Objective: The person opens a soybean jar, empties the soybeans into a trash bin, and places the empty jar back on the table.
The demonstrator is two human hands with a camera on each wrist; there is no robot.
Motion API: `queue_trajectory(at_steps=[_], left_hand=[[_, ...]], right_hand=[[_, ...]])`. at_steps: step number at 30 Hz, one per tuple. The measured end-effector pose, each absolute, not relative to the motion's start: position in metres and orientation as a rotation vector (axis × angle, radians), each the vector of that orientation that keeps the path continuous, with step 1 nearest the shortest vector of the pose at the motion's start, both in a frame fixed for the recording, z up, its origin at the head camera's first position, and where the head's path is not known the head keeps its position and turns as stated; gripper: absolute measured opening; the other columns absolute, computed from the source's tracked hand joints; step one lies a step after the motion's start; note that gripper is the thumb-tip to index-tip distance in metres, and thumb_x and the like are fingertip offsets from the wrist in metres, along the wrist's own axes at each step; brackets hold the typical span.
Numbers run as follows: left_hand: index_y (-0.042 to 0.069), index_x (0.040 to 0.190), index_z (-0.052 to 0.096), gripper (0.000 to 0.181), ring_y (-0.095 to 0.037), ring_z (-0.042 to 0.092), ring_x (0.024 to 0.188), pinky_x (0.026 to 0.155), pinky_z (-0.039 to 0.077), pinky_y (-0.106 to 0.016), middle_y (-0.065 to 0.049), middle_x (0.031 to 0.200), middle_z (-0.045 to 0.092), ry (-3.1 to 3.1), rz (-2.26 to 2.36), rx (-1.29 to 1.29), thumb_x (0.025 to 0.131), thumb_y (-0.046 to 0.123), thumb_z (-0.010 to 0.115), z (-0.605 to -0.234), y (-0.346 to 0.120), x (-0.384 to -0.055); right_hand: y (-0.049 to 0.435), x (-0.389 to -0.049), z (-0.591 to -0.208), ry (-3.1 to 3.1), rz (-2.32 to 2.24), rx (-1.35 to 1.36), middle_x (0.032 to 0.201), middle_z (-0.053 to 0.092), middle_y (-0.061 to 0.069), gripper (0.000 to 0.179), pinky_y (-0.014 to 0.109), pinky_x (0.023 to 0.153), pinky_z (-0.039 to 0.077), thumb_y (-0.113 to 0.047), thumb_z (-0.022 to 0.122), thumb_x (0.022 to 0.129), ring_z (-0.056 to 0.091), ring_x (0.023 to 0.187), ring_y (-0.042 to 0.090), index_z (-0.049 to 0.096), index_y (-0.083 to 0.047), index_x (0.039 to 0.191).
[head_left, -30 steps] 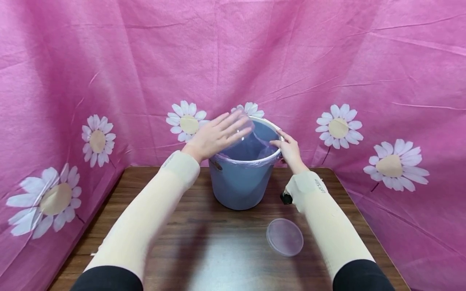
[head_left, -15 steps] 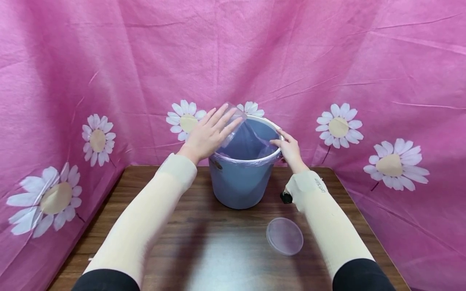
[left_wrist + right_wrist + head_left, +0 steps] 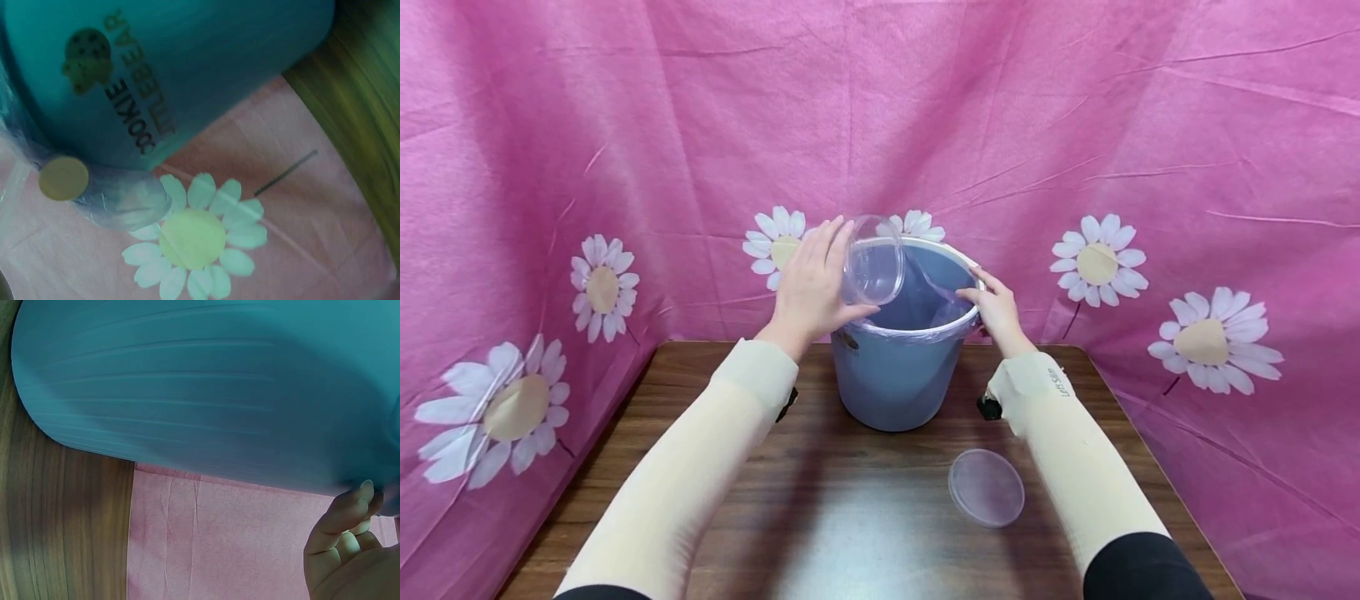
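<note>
A clear round plastic tub (image 3: pixel 876 265) is tilted on its side above the left of the trash can's mouth. My left hand (image 3: pixel 808 292) holds it from the left, fingers behind and thumb below. The blue-grey trash can (image 3: pixel 895 379) stands upright on the table, with a thin purplish bag (image 3: pixel 953 310) lining it and folded over its pale rim (image 3: pixel 955 254). On the can's right side, my right hand (image 3: pixel 997 312) grips the rim and bag edge; in the right wrist view its fingertips (image 3: pixel 356 500) curl at that edge. The left hand is not visible in the left wrist view.
A round clear lid (image 3: pixel 987 487) lies flat on the brown wooden table (image 3: pixel 865 533), in front and right of the can. Behind and beside the table hangs a pink cloth (image 3: pixel 850 108) with white daisies.
My left hand has drawn back slightly left and turned, so the tub's round opening now shows on the right of the fingers. The right hand, trash can and lid stay put.
</note>
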State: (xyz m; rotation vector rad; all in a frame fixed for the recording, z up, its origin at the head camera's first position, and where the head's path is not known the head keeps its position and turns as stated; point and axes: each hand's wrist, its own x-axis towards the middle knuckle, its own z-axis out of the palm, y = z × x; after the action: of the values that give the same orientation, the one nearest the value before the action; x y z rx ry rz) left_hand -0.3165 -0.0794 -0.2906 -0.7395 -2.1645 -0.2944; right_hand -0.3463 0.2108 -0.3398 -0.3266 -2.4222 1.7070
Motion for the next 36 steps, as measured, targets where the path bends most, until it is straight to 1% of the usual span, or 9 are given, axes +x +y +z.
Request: queue_trajectory(at_steps=[6,8,12,16,25,31,34,36], left_hand=[[0.000,0.146,0.038,0.114,-0.032,0.048,0.134,0.112,0.040,-0.045,-0.018,0.143,0.051,-2.173,-0.489,-0.630,0.062,0.061,0.086,-0.297,-0.079,-0.303],[0.000,0.146,0.037,0.116,-0.031,0.048,0.133,0.111,0.041,-0.045,-0.017,0.141,0.052,-2.170,-0.553,-0.601,0.061,0.062,0.086,-0.299,-0.078,-0.297],[0.003,0.147,0.038,0.120,-0.030,0.049,0.130,0.107,0.044,-0.045,-0.014,0.139,0.054,-2.180,-0.713,-0.518,0.056,0.062,0.088,-0.303,-0.076,-0.286],[0.007,0.148,0.037,0.121,-0.030,0.047,0.129,0.101,0.048,-0.048,-0.010,0.141,0.053,-2.217,-0.868,-0.433,0.053,0.060,0.091,-0.304,-0.074,-0.273],[0.012,0.152,0.033,0.126,-0.030,0.042,0.129,0.100,0.046,-0.049,-0.008,0.147,0.047,-2.271,-1.060,-0.335,0.051,0.056,0.093,-0.304,-0.075,-0.241],[0.013,0.152,0.032,0.127,-0.030,0.042,0.127,0.096,0.047,-0.050,-0.011,0.141,0.049,-2.303,-1.113,-0.307,0.049,0.055,0.094,-0.307,-0.079,-0.220],[0.014,0.152,0.032,0.128,-0.028,0.041,0.125,0.094,0.048,-0.049,-0.009,0.139,0.050,-2.313,-1.139,-0.286,0.048,0.054,0.095,-0.311,-0.082,-0.211],[0.014,0.152,0.033,0.127,-0.027,0.041,0.125,0.096,0.047,-0.049,-0.009,0.139,0.050,-2.312,-1.164,-0.276,0.048,0.052,0.096,-0.315,-0.085,-0.204]], right_hand=[[0.210,-0.345,-0.340,-2.434,1.692,-0.320,0.142,0.053,0.017,0.061,0.022,0.041,0.042,-0.025,0.070,0.086,0.042,0.042,0.007,0.052,-0.030,0.144],[0.209,-0.344,-0.341,-2.435,1.691,-0.317,0.142,0.053,0.017,0.062,0.022,0.041,0.041,-0.025,0.070,0.086,0.042,0.042,0.007,0.051,-0.030,0.145],[0.209,-0.344,-0.341,-2.436,1.686,-0.321,0.141,0.053,0.018,0.062,0.022,0.041,0.041,-0.025,0.070,0.086,0.041,0.042,0.007,0.052,-0.030,0.145],[0.210,-0.345,-0.341,-2.431,1.700,-0.327,0.142,0.052,0.018,0.062,0.022,0.042,0.041,-0.025,0.070,0.086,0.041,0.041,0.007,0.051,-0.030,0.145],[0.211,-0.344,-0.342,-2.435,1.715,-0.326,0.141,0.053,0.016,0.063,0.023,0.042,0.041,-0.026,0.071,0.085,0.041,0.044,0.007,0.050,-0.031,0.145],[0.212,-0.344,-0.340,-2.446,1.714,-0.296,0.141,0.052,0.018,0.065,0.023,0.041,0.042,-0.026,0.070,0.086,0.042,0.043,0.007,0.048,-0.030,0.147],[0.212,-0.344,-0.340,-2.441,1.718,-0.285,0.142,0.051,0.019,0.064,0.023,0.041,0.042,-0.026,0.070,0.086,0.043,0.043,0.007,0.048,-0.029,0.147],[0.212,-0.344,-0.340,-2.437,1.718,-0.284,0.143,0.051,0.018,0.064,0.023,0.042,0.042,-0.026,0.070,0.086,0.043,0.045,0.007,0.049,-0.029,0.147]])
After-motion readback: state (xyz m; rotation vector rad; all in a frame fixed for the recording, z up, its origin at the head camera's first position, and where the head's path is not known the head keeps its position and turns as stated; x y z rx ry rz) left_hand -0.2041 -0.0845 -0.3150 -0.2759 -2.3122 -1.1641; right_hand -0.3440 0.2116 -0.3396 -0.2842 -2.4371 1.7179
